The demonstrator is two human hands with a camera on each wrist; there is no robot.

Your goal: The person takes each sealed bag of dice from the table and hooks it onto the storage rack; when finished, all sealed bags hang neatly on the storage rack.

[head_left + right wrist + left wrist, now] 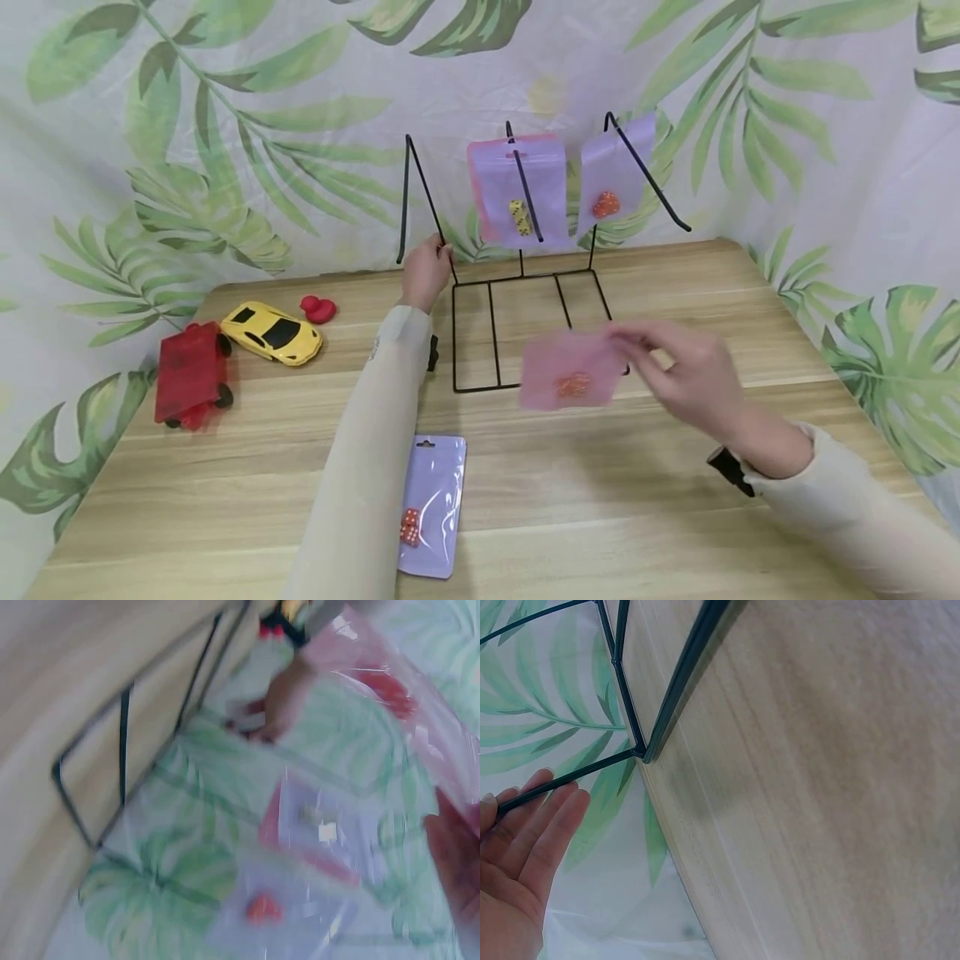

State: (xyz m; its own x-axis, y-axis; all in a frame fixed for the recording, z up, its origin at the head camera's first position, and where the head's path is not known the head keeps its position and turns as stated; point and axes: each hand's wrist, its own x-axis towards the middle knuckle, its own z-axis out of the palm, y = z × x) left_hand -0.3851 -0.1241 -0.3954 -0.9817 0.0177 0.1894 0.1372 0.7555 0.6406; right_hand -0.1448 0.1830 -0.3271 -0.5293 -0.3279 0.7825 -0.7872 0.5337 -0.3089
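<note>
My left hand [426, 275] grips the left upright of a black wire rack [453, 333]; in the left wrist view its thumb and fingers close round the bar. My right hand [686, 375] pinches one edge of a pink zip bag [542, 354] with orange dice inside, blurred, above the rack's front right part. From the middle hook hangs a purple bag [546, 177] with yellow dice, a pink bag [477, 196] behind it. Another purple bag [600, 171] with orange dice hangs at the right hook. The left hook carries no bag.
A purple bag [437, 492] with orange dice lies on the wooden table [600, 517], partly hidden by my left forearm. At the left are a yellow toy car [281, 332], a red toy vehicle [187, 375] and a small red duck [320, 310]. A leaf-patterned cloth [300, 100] hangs behind the rack.
</note>
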